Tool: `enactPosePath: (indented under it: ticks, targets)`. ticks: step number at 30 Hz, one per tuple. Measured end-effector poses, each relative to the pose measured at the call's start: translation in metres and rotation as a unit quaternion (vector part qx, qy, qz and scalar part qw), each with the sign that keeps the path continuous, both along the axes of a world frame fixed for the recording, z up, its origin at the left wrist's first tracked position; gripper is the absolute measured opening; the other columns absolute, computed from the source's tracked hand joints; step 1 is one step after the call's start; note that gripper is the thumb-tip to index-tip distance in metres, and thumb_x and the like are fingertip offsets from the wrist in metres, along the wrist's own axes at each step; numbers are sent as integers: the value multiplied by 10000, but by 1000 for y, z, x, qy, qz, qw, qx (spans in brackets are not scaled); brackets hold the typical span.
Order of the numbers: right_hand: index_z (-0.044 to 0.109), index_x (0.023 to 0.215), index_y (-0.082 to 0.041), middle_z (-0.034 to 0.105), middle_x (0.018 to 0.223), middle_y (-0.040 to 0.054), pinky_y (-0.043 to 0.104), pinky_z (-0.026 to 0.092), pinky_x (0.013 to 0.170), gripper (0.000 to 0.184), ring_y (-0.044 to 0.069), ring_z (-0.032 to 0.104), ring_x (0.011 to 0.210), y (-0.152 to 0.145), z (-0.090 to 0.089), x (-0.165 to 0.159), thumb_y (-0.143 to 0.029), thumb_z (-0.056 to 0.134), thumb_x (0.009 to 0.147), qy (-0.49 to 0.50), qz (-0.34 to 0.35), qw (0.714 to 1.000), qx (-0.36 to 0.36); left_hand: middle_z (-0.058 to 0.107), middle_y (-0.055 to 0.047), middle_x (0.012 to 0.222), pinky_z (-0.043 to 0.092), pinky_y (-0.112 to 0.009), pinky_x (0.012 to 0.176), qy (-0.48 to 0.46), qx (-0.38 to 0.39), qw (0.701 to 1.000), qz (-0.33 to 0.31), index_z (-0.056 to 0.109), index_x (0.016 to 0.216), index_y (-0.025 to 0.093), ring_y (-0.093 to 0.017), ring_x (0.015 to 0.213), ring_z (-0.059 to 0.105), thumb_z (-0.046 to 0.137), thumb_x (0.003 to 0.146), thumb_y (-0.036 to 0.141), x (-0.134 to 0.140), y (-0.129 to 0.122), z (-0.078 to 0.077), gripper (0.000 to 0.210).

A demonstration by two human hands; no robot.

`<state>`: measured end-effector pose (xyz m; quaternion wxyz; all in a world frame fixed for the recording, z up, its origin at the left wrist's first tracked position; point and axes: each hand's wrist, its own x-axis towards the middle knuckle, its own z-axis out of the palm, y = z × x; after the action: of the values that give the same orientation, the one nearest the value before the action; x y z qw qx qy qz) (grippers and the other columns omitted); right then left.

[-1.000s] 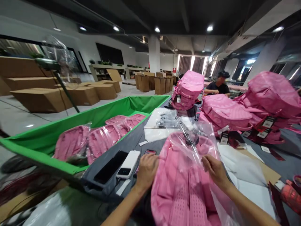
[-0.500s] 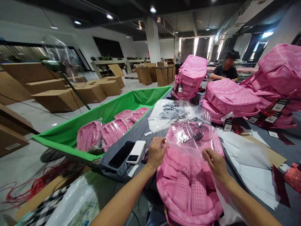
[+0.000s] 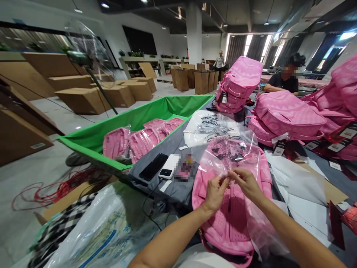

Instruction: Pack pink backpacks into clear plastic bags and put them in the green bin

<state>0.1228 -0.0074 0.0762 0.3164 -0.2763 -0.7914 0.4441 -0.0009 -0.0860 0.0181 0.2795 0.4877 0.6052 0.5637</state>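
Observation:
A pink backpack lies on the table in front of me, its perforated back panel and straps facing up. A clear plastic bag covers its upper part, and loose film hangs at the lower right. My left hand and my right hand meet over the middle of the backpack. Both pinch the bag's edge between thumb and fingers, their tips nearly touching. The film is gathered at that spot. Part of the backpack is hidden beneath my hands and forearms.
Left stands a green fabric bin holding several bagged pink backpacks. A black phone and white power bank lie beside my left hand. More pink backpacks are piled behind; white sheets lie right. A person sits beyond.
My hands were apart at either side of the bag's opening; they have come together at its middle, drawing the film's edge inward. The view has shifted slightly left.

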Motion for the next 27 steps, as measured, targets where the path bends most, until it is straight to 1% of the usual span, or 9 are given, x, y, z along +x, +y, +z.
enactPosePath:
  ticks: [5,8,10,13,14,16,19,24,27]
  targets:
    - [438,690,-255,487,553,-18,296,437,519,575,167,488,517,45,8,-23,-772,393,938,38,-161,986,-16,653,-65,629,514,-333,690,125,-52,991,-6,627,712,193,-202,618,639,472,982,343,-21,-16,-9,346]
    - [360,708,-266,445,589,-23,290,394,531,505,163,444,546,60,14,-35,-681,319,993,21,-214,976,43,709,-107,755,545,-389,764,201,-51,978,-7,713,924,163,-258,739,685,586,909,289,-15,-40,-5,179]
    - [379,727,-258,467,624,-18,280,374,553,437,158,456,576,52,16,-42,-584,328,1013,-19,-164,981,98,736,-146,1015,531,-432,923,305,25,950,58,673,1208,171,-284,974,697,608,935,308,-9,-51,5,312]
    - [503,866,-229,531,655,-32,256,342,558,214,137,484,574,19,14,-47,-413,475,971,-106,-26,976,189,641,-181,1320,398,-521,1127,468,105,857,186,527,1437,187,-330,1299,561,613,941,252,-17,-50,22,508]
    - [539,949,-219,570,690,-31,249,337,560,145,134,508,591,9,12,-46,-363,544,934,-131,9,964,232,634,-184,1328,378,-537,1134,496,93,839,203,522,1441,174,-340,1312,543,601,927,204,-26,-46,25,520]
    - [573,1104,-214,644,808,-8,244,339,570,234,140,567,665,-5,7,-39,-241,626,877,-177,37,924,337,687,-160,1190,432,-511,1048,520,55,826,209,607,1328,157,-327,1173,605,553,919,145,-48,-38,27,412]
    - [608,1201,-235,680,926,39,260,359,595,349,165,608,776,4,-4,-17,-67,585,896,-270,-11,850,452,694,-90,913,479,-426,860,509,98,818,251,683,1089,180,-268,883,634,489,989,185,-80,-38,20,218]
    - [710,1054,-208,696,1042,104,307,448,789,228,222,626,984,71,-12,32,-74,563,942,-385,-219,843,305,680,-24,817,470,-373,890,469,197,825,247,652,1122,214,-204,771,628,487,1017,191,-93,-63,-16,197]
    - [683,1147,-178,670,1114,124,310,462,771,241,228,640,964,107,-10,52,-148,510,981,-384,-327,831,234,704,-38,850,489,-379,840,407,145,875,218,649,1102,220,-227,779,645,466,996,277,-94,-63,-49,219]
